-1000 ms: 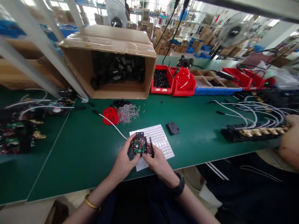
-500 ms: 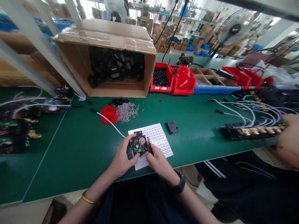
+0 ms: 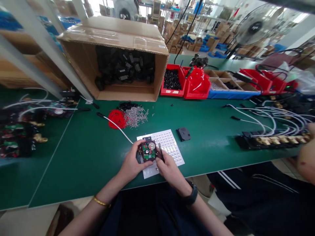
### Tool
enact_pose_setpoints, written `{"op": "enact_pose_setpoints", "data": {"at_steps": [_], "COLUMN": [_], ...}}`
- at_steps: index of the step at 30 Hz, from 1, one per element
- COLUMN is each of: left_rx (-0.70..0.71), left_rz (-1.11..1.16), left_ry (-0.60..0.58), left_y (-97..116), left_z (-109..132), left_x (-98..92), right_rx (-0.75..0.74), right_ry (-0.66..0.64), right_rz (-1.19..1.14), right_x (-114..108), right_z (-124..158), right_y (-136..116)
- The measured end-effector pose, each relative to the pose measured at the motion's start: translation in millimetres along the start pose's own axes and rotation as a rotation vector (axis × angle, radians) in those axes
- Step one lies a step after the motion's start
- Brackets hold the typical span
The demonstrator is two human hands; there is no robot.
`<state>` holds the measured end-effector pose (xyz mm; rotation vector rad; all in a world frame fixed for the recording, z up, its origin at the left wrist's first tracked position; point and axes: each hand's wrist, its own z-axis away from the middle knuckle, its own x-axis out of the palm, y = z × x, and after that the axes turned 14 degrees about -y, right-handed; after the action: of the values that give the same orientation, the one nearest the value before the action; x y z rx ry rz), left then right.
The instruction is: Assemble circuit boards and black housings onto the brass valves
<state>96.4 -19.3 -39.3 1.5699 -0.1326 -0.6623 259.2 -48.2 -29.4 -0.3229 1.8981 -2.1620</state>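
My left hand (image 3: 131,164) grips a small black module with a green circuit board (image 3: 148,150) from its left side, just above a white perforated sheet (image 3: 169,146) on the green table (image 3: 98,157). My right hand (image 3: 168,168) closes on the module's right side and also holds thin black tweezers (image 3: 160,151) between its fingers. A white cable (image 3: 118,127) runs from the module toward the upper left. A black square cover (image 3: 183,133) lies just right of the sheet.
Behind are a red ring pile (image 3: 117,118), small metal pins (image 3: 136,115), an open cardboard box (image 3: 115,55) of black parts, and red bins (image 3: 182,82). Another person's arm (image 3: 306,157) is at the right by a row of brass fittings (image 3: 270,141) with white cables.
Both hands and the module stay in place over the sheet; fingers shifted slightly on the module. The view has drifted a little.
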Motion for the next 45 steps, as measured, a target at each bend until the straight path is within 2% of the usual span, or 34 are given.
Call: {"op": "enact_pose_setpoints", "data": {"at_steps": [3, 5, 8, 11, 13, 16, 18, 24, 33, 41, 45], "left_rx": [0.019, 0.027, 0.024, 0.022, 0.025, 0.028, 0.03, 0.024, 0.038, 0.042, 0.027], "left_rz": [0.068, 0.09, 0.087, 0.068, 0.067, 0.071, 0.076, 0.085, 0.054, 0.122, 0.138], "left_ry": [0.024, 0.036, 0.041, 0.042, 0.039, 0.043, 0.05, 0.029, 0.023, 0.034, 0.038], "left_y": [-6, -7, -8, -9, -10, -11, -12, -11, -12, -14, -14], "left_z": [1, 1, 0, -1, 0, 0, 1, 1, 0, 1, 1], "left_x": [-0.3, -0.4, -0.3, 0.0, 0.5, 1.4, 1.8, 1.0, 0.2, 1.7, 2.4], "right_rx": [-0.023, 0.001, 0.009, -0.133, -0.158, -0.066, -0.046, -0.142, -0.14, -0.113, -0.124], "right_ry": [-0.038, -0.013, 0.164, 0.283, 0.265, 0.202, 0.173, 0.163, 0.147, 0.097, 0.101], "right_rz": [0.051, 0.05, -0.106, -0.318, -0.415, -0.539, -0.51, -0.193, -0.227, -0.117, -0.197], "right_x": [-2, -7, -20, -35, -41, -38, -31, -16, -15, -13, -19], "right_z": [-3, -4, -3, -1, 1, 3, 3, -3, -10, -14, -16], "right_y": [-1, -3, -7, -18, -26, -36, -39, -38, -36, -47, -44]}}
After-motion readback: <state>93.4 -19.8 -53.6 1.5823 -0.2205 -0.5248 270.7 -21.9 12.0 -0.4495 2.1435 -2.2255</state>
